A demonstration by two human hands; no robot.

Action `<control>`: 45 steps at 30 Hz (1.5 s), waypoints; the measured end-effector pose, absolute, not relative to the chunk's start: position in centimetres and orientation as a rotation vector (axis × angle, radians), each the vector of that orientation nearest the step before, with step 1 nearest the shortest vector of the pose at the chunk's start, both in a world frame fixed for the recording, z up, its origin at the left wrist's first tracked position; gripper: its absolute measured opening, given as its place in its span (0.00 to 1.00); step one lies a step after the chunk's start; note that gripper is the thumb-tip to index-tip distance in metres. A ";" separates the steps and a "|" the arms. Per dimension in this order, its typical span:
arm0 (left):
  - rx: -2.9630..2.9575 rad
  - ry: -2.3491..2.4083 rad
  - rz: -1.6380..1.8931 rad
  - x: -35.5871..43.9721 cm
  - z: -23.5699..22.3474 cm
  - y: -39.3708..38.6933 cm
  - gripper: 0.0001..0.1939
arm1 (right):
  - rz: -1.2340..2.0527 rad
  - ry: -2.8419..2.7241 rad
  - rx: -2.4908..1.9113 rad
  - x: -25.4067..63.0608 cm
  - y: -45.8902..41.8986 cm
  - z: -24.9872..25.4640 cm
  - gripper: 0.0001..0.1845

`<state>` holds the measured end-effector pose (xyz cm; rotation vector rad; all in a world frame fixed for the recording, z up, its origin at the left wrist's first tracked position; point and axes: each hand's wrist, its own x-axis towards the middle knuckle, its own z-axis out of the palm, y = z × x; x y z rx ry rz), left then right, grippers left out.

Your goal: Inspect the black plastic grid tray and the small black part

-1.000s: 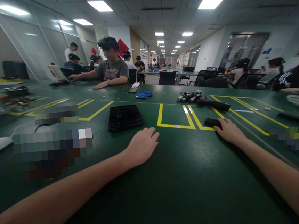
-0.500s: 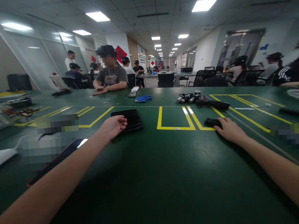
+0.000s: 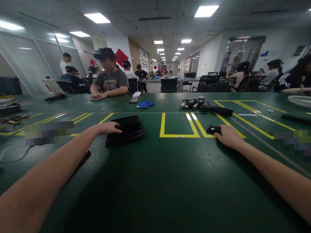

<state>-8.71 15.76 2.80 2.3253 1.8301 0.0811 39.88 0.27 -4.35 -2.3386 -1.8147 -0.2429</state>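
Note:
My left hand (image 3: 109,128) reaches out to a flat, black, tray-like piece (image 3: 131,128) with ribs inside. Its fingers are curled over the left part of that piece, with the tips partly hidden. Farther right, my right hand (image 3: 230,136) is closed around a small, dark, rounded handheld object (image 3: 213,129). Only the object's front end shows, lying against the yellow tape; its exact kind is unclear.
Yellow tape outlines (image 3: 179,136) mark the green table (image 3: 161,188). Beyond lie a blue glove (image 3: 145,104), a bundle of black cables (image 3: 194,103) and a black rod-like item (image 3: 217,110). A person (image 3: 108,80) sits across the table.
The view has turned slightly right. My left hand has drawn back leftward over the black tray-like piece, uncovering more of it. My right hand stays on the dark object.

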 end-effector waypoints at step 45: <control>2.139 0.854 0.787 2.7 -1.4 -2.3 0.18 | 0.449 -2.146 -1.010 23.3 -5.5 -3.7 0.17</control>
